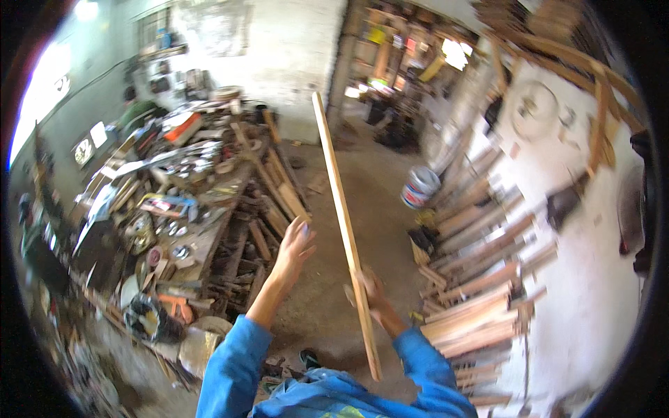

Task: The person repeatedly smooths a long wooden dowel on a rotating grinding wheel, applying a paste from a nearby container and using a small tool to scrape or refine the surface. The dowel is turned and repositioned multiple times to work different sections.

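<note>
A long, pale wooden strip (336,188) stands slanted in front of me, its top leaning left toward the far wall and its lower end near my body. My right hand (376,292) is closed around its lower part. A short bit of wood seems to stick out left of that grip, though I cannot tell whether it is a separate piece. My left hand (296,247) is raised left of the strip, apart from it, with its fingers loosely spread. A small bluish spot shows at its fingertips, too blurred to name.
At left, a workbench (209,240) is heaped with tools and wood offcuts; an orange-handled saw (178,308) and a black bucket (150,317) lie at its near end. Stacked planks (474,317) line the right wall. A white paint bucket (420,187) stands farther off near a doorway.
</note>
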Demonstrator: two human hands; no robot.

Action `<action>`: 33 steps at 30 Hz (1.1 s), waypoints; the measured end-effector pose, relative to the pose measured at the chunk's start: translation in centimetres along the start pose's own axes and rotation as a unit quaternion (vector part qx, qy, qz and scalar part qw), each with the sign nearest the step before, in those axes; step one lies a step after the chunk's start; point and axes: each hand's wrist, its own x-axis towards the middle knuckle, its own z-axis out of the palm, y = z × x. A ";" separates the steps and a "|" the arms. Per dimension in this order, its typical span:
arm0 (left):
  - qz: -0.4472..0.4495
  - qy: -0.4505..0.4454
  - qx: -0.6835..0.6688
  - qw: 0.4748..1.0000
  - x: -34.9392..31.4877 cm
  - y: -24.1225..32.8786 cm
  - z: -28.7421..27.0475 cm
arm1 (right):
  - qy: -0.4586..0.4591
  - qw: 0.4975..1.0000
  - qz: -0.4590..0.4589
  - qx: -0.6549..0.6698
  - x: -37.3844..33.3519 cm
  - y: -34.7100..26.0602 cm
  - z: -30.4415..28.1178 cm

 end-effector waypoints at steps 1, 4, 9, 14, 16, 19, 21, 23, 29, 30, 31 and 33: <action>0.049 -0.042 -0.095 0.993 2.3 0.2 -1.1 | -0.055 0.986 0.120 0.104 -1.8 0.3 0.2; 0.098 -0.082 -0.269 0.955 4.7 1.4 -4.7 | -0.105 0.895 -0.362 -0.240 -4.9 0.4 0.8; 0.148 0.152 -0.190 0.959 -1.7 0.8 -5.1 | -0.147 0.936 0.096 -0.306 -2.3 -1.7 1.0; 0.154 0.286 -0.048 0.945 -6.1 -3.1 -0.3 | -0.223 0.896 -0.225 -0.311 2.8 -2.1 5.1; 0.131 0.317 -0.054 0.938 -6.9 -3.7 1.0 | -0.289 0.891 -0.226 -0.266 3.0 -0.6 9.0; 0.262 0.347 0.030 0.900 -9.5 -2.9 -0.5 | -0.323 0.917 -0.086 -0.217 4.3 2.5 12.0; 0.263 0.284 0.058 0.920 -13.1 -2.0 -3.1 | -0.380 0.900 -0.080 -0.198 5.2 4.7 13.0; 0.267 0.268 0.089 0.921 -16.0 -1.3 -4.7 | -0.421 0.887 -0.042 -0.185 5.2 6.1 13.4; 0.282 0.400 0.164 0.856 -21.8 0.7 -4.2 | -0.498 0.814 -0.263 -0.144 -0.6 0.9 18.8; 0.320 0.428 0.249 0.808 -23.0 2.6 -4.9 | -0.496 0.796 -0.329 -0.107 -1.7 -1.3 20.2; 0.377 0.435 0.097 0.812 -23.7 5.0 -5.2 | -0.500 0.789 -0.350 -0.074 -2.6 -3.7 22.0; 0.442 0.455 0.074 0.769 -26.3 11.9 -6.5 | -0.497 0.773 -0.392 -0.032 -4.3 -8.5 24.8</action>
